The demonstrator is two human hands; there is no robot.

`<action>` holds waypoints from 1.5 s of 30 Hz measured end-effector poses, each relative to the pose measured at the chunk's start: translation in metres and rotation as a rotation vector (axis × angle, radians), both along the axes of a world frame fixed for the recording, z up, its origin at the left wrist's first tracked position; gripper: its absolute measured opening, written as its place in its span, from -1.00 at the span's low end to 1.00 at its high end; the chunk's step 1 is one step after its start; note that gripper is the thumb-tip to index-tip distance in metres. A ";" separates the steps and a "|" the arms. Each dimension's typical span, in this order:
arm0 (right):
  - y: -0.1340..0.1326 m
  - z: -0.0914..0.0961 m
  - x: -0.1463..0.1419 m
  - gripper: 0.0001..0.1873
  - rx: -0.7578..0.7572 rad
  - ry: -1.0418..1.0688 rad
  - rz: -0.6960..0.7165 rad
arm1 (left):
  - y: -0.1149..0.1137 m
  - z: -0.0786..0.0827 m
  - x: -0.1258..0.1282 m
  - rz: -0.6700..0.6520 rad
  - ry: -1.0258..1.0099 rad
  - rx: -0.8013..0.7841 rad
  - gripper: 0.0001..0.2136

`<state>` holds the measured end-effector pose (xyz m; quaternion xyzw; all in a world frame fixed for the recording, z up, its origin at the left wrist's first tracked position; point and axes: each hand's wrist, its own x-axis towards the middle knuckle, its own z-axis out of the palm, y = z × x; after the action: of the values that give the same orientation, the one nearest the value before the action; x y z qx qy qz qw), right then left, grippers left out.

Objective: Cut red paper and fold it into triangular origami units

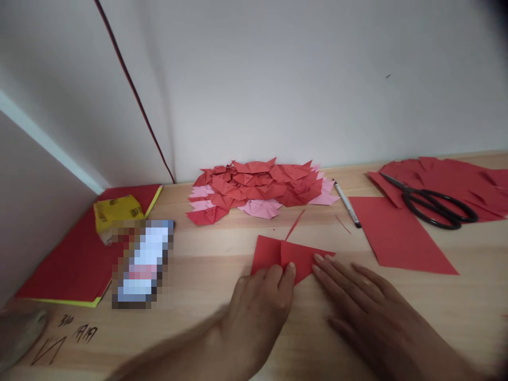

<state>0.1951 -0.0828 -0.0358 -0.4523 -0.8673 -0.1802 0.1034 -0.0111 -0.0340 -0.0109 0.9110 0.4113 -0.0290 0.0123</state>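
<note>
A sheet of red paper [304, 258] with a folded triangular flap lies on the wooden table in front of me. My left hand [260, 307] has its fingers curled down on the paper's near edge, with the thumb against the flap. My right hand [361, 304] lies flat, its fingers stretched out and their tips on the flap's right corner. Both hands cover the near part of the sheet. Beyond it, a thin red paper strip [295, 225] lies on the tabletop.
Folded red and pink paper pieces [257, 185] are heaped against the wall. Rightward are a marker [347, 203], a flat red sheet [400, 233] and black-handled scissors [432, 203] on more red paper. At left, a yellow packet [117, 211] and a pixelated phone [146, 259] rest by red sheets [67, 270].
</note>
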 end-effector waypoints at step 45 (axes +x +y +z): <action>0.001 -0.018 0.011 -0.49 0.052 0.103 0.077 | -0.034 -0.001 -0.036 -0.195 -0.107 -0.061 -0.28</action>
<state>0.2064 -0.0819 -0.0535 -0.4243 -0.8727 -0.1749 0.1664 -0.0468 -0.0679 -0.0115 0.9462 0.3182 0.0063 0.0589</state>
